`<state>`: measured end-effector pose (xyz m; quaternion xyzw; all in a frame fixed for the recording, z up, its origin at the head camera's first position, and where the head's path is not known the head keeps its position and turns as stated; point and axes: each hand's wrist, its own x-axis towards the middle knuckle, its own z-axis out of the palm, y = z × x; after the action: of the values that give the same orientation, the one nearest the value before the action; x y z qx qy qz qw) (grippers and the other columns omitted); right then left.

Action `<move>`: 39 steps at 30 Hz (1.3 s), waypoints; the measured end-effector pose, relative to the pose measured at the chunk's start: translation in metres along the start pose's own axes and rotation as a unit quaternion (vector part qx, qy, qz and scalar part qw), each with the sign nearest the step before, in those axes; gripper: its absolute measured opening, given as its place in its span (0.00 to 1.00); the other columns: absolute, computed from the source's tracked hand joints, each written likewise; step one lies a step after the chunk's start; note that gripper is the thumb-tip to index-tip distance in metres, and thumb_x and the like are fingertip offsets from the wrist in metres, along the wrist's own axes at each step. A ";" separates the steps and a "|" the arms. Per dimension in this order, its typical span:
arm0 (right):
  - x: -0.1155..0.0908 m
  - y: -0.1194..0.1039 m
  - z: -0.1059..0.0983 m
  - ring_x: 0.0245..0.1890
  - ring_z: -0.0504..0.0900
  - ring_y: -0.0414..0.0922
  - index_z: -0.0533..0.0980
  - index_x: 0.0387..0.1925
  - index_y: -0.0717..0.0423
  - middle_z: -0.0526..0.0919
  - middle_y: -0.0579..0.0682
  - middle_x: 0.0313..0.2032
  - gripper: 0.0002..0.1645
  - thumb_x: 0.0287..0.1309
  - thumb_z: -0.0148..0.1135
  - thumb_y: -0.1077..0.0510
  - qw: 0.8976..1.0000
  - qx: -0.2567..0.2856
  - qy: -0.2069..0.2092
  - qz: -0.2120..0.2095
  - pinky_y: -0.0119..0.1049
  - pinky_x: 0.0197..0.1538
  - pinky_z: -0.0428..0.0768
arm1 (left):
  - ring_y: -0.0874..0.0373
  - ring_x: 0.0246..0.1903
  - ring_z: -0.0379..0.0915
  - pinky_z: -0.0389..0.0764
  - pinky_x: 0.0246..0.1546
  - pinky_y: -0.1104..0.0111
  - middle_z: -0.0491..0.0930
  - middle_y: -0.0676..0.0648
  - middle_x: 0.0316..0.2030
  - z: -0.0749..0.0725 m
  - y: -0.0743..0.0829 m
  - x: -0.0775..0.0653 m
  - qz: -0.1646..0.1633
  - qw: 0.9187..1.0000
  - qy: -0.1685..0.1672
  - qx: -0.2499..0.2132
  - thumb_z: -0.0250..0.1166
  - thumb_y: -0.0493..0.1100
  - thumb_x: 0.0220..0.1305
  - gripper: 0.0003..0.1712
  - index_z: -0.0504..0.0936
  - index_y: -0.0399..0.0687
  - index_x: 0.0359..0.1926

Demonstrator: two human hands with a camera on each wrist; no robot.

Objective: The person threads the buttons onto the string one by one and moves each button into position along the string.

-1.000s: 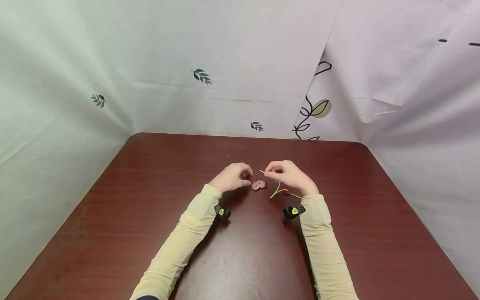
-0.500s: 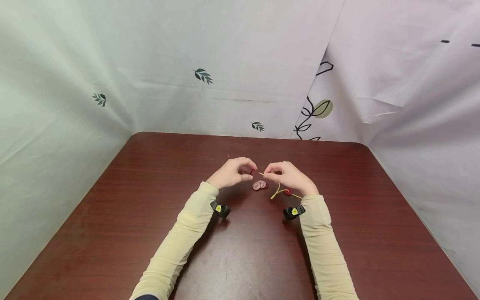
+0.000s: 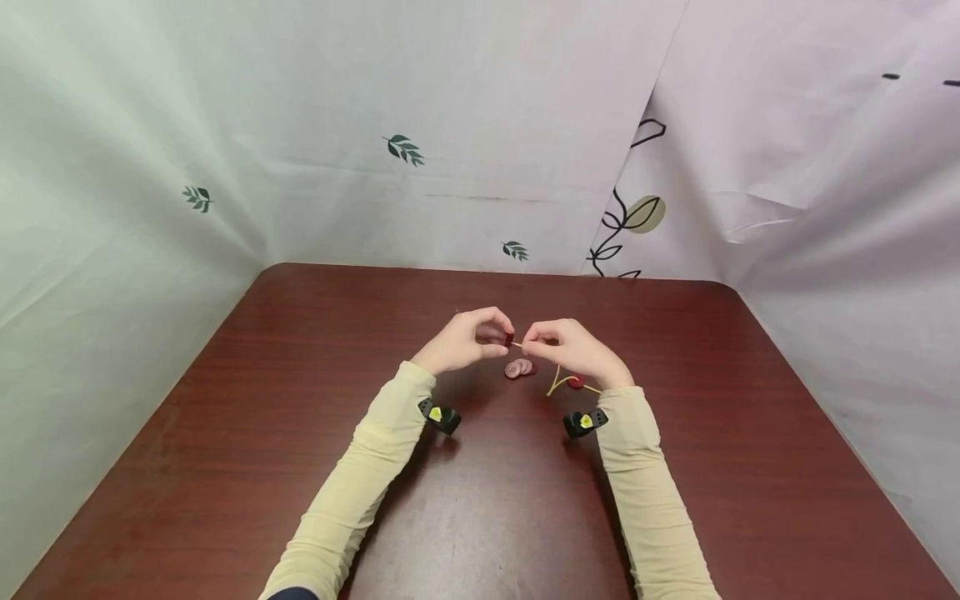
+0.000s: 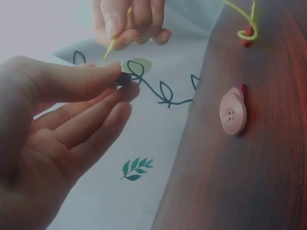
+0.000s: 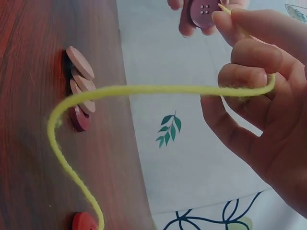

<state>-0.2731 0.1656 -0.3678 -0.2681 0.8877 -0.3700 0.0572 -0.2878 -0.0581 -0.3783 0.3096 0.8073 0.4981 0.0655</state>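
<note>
My left hand (image 3: pixel 461 343) pinches a dark maroon button (image 5: pixel 203 12) with four holes between thumb and fingertips, above the table. Facing it, my right hand (image 3: pixel 573 350) pinches a yellow string (image 5: pixel 144 90) just behind its pointed end. In the right wrist view that tip is right at the maroon button's face. The string loops down from my right hand to the table, where a red button (image 3: pixel 575 382) sits on it. Below and between the hands lie several overlapping buttons (image 3: pixel 517 368), mostly pale pink with a darker red one at the end.
The dark reddish-brown wooden table (image 3: pixel 480 508) has rounded far corners. Pale cloth with leaf prints (image 3: pixel 330 125) hangs behind it and along both sides. Black wrist cameras (image 3: pixel 442 417) sit on the inner side of each cuff.
My left hand has risen from beside the button pile with the maroon button and moved right, up to the string's tip. My right hand has shifted slightly left, still pinching the string.
</note>
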 end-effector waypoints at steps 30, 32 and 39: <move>0.007 0.002 0.007 0.30 0.74 0.42 0.82 0.34 0.56 0.85 0.55 0.31 0.09 0.63 0.59 0.55 1.000 -0.013 0.010 -0.025 0.32 0.36 0.71 | 0.53 0.47 0.82 0.81 0.49 0.60 0.83 0.43 0.43 0.001 0.000 0.001 0.014 1.000 -0.023 0.001 0.69 0.31 0.56 0.15 0.76 0.43 0.44; 0.007 0.001 0.008 0.30 0.73 0.41 0.82 0.34 0.56 0.84 0.55 0.30 0.09 0.63 0.59 0.55 0.999 -0.014 0.010 -0.029 0.32 0.35 0.71 | 0.53 0.47 0.82 0.81 0.50 0.59 0.83 0.43 0.43 0.001 0.000 0.001 0.014 1.000 -0.022 0.000 0.69 0.32 0.56 0.15 0.76 0.43 0.44; 0.009 0.001 0.009 0.31 0.75 0.42 0.81 0.32 0.51 0.85 0.51 0.31 0.07 0.64 0.60 0.55 1.000 -0.007 0.011 -0.026 0.33 0.37 0.73 | 0.50 0.48 0.81 0.81 0.52 0.56 0.81 0.40 0.44 0.003 -0.001 0.001 0.028 0.999 -0.019 -0.039 0.70 0.29 0.53 0.20 0.73 0.39 0.46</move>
<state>-0.2780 0.1559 -0.3736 -0.2875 0.8836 -0.3677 0.0364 -0.2881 -0.0554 -0.3802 0.3383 0.7771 0.5247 0.0790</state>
